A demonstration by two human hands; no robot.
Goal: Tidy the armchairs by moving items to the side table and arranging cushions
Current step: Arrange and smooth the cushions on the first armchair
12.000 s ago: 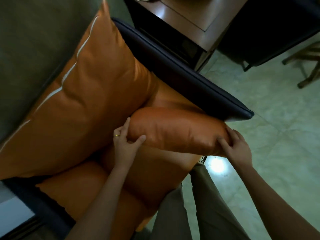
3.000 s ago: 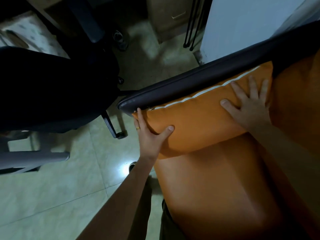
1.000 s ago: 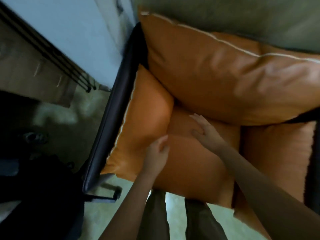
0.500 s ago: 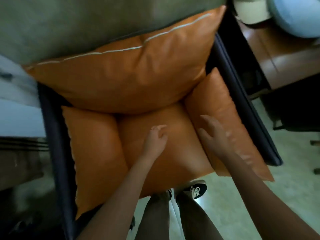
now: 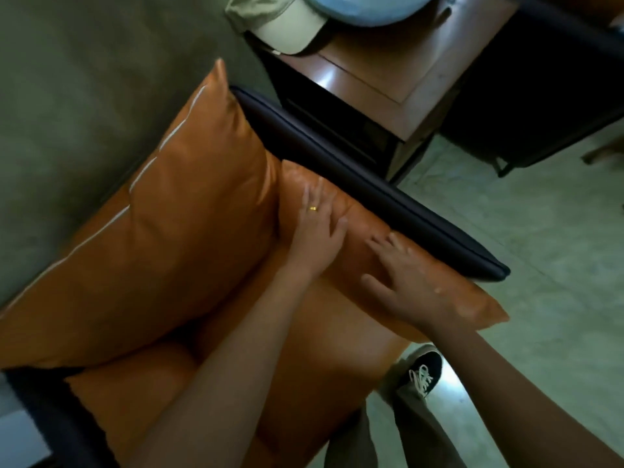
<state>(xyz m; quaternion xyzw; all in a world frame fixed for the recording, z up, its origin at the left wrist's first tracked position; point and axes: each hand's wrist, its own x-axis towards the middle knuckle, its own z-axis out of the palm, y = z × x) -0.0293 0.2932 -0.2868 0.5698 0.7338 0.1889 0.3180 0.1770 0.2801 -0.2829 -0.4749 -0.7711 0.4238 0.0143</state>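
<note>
Head view: the left hand and right hand lie flat, fingers straight, gripping nothing, on the orange cushion that leans against the dark armrest; beyond the armrest, a cap sits on the side table.

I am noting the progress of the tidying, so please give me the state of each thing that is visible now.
left hand: open, flat on the side cushion
right hand: open, fingers spread on the same cushion
side cushion: lying along the dark armrest
back cushion: propped at the back of the seat
cap: lying on the side table
</note>
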